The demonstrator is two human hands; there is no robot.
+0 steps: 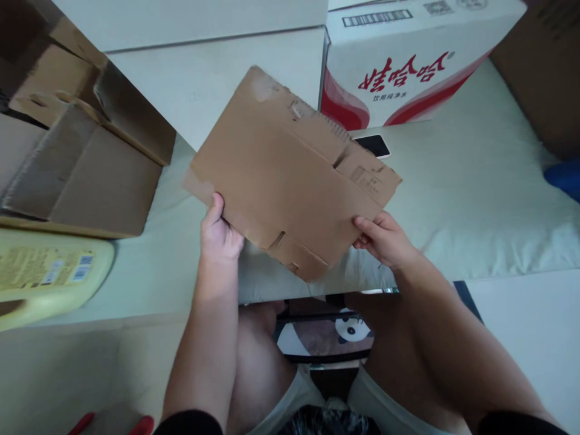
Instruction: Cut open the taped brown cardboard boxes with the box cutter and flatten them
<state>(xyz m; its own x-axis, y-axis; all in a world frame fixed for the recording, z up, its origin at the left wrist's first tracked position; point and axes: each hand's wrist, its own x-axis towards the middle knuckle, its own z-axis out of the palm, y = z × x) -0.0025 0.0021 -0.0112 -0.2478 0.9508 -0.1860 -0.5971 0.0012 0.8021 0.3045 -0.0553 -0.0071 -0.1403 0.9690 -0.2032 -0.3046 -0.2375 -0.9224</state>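
Observation:
A flattened brown cardboard box point(281, 175) is held tilted above a pale green cloth surface. My left hand point(220, 232) grips its lower left edge, thumb on top and fingers underneath. At the lower right edge, my right hand point(383, 238) pinches the cardboard between thumb and fingers. Slits and folded flaps show along the upper right and lower sides, with some print and a torn patch. Partly covered by the cardboard, a phone point(374, 145) lies behind it on the cloth.
White cartons point(217, 84) stand at the back, next to a white and red water carton point(408, 66). Brown boxes point(109, 175) and a yellow jug point(54, 275) are at the left. A blue object point(564, 180) sits far right. The cloth-covered surface point(475, 199) ends before my knees.

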